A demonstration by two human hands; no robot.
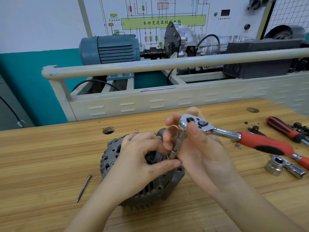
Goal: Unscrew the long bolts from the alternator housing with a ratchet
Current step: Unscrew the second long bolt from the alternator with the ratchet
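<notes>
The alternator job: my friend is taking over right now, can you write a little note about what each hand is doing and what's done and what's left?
Right hand: holds the head of the ratchet, its red handle pointing right; the socket extension points down at the alternator housing.
Left hand: rests on the housing, fingers pinching at the socket tip to guide it.
Done: one long bolt lies loose on the wooden bench, left of the housing.
Left: seat the socket and unscrew the remaining bolts; how many remain is hidden by the hands.
Spare tools lie on the right: a second ratchet and a red-handled driver.
</notes>
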